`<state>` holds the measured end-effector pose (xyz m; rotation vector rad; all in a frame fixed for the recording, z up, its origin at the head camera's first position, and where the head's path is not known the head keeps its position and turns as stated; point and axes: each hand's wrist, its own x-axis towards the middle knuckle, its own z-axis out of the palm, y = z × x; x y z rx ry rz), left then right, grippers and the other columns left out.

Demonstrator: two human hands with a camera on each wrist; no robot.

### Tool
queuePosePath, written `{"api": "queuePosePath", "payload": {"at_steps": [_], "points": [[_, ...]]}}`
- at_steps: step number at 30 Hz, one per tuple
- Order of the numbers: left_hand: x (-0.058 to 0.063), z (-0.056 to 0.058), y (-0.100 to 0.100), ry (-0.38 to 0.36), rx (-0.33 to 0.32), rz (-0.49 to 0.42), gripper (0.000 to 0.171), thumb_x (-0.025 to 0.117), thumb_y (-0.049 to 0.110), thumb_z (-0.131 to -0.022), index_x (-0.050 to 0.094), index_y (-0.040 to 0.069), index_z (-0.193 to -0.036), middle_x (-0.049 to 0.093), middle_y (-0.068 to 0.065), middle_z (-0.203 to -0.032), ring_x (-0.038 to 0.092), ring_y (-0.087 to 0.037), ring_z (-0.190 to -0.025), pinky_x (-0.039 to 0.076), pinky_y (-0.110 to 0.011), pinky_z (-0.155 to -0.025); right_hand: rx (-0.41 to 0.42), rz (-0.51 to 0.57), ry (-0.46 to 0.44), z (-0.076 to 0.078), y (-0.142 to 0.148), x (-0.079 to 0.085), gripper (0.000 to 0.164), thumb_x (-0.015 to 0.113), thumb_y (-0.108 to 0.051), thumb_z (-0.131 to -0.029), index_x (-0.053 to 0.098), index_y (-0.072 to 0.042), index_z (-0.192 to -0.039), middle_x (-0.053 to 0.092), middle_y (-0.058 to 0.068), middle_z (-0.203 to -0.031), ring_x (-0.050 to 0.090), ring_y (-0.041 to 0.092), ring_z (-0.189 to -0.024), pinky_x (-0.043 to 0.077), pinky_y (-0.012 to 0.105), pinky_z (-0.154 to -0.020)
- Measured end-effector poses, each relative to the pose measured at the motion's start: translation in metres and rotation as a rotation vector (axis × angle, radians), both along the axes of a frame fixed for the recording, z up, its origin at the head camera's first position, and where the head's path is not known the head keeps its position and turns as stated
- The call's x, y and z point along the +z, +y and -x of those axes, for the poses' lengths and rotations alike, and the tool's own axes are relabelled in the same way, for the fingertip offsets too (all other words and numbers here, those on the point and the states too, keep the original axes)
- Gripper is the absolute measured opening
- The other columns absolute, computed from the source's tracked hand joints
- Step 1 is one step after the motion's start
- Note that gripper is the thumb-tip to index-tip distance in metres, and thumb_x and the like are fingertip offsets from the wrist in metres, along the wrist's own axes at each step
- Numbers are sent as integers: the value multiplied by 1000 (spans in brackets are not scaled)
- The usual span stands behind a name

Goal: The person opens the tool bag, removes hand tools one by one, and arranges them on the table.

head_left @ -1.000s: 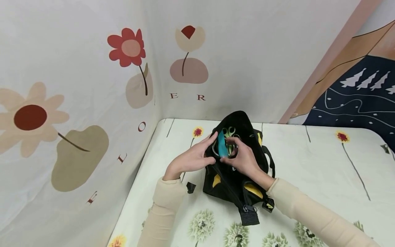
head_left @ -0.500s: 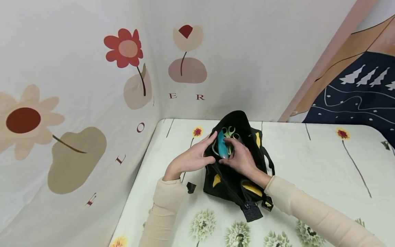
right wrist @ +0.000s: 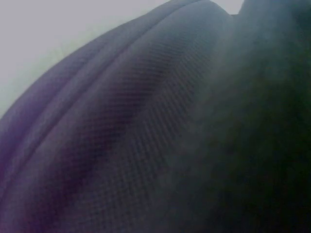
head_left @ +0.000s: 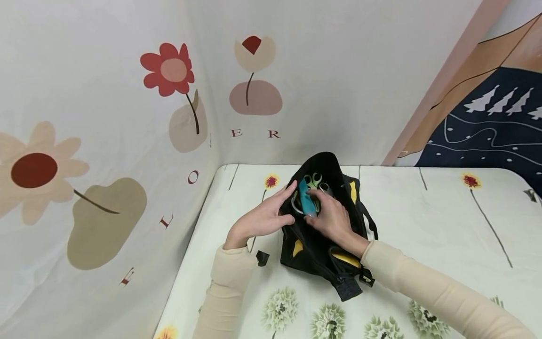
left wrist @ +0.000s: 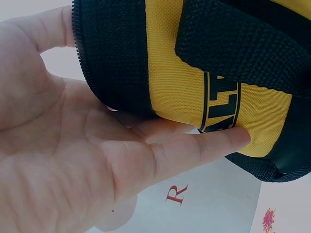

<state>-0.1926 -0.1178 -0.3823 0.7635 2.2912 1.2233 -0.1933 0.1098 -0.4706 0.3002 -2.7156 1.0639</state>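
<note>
A black and yellow fabric bag [head_left: 309, 249] stood on a desk [head_left: 423, 221] covered in pale, flower-printed cloth, its wide mouth gaping open towards the viewer. Inside that mouth, near its left edge, was a smooth teal object [head_left: 306, 197], tilted, with its upper end leaning to the left. The person's right hand [head_left: 334, 219] reached into the bag from the right, its fingers clamped on the teal object, the thumb near its lower end and a fingertip higher up. The left hand [head_left: 263, 217] was at the bag's left side, thumb and fingers spread well apart; the left wrist view showed straight fingers touching the yellow outer panel, which bore partly hidden dark lettering. Just beside the teal object, deeper in the bag, were green looped handles [head_left: 314, 184] and a pale curved band [head_left: 294, 207]. The right wrist view held mostly dark, blurred ribbed fabric. A black strap [head_left: 371, 219] looped out from the bag's right side, and a small black piece [head_left: 262, 258] lay on the cloth to its left. Both arms wore cream sleeves [head_left: 436, 282]. Behind rose a whitish hanging [head_left: 347, 94] printed with flowers and red letters, and at the far right a navy panel [head_left: 478, 127] with white trees
</note>
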Motion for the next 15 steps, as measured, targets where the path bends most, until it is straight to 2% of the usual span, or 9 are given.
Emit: {"api": "queuePosePath", "payload": {"at_steps": [4,9,12,15], "points": [[-1,0,0,0,-4,-8,91,58,11,-105,8,17,-180,4,-8,-186,9,-26,-171,27,-55,-131,-27,1,-23,-4,3,4,65,94,-11,-83,70,-10,-145,77,14,-135,73,32,-87,58,51,-72],[0,-2,0,4,0,-1,92,59,11,-105,7,18,-180,3,-7,-186,8,-25,-171,28,-54,-130,-31,20,-10,-8,8,10,58,87,-10,-86,72,-11,-142,80,12,-126,58,19,-62,48,40,-60],[0,-2,0,10,1,10,92,60,12,-105,7,19,-180,3,-7,-186,10,-24,-171,31,-50,-127,-33,36,14,-10,12,14,55,83,-9,-86,73,-11,-140,81,12,-121,53,15,-57,45,39,-57],[-1,-2,0,14,-1,10,93,60,12,-104,7,18,-180,3,-8,-186,19,-25,-168,35,-49,-120,-35,48,37,-12,15,16,53,82,-9,-87,74,-11,-140,82,11,-123,57,16,-59,46,39,-58]]}}
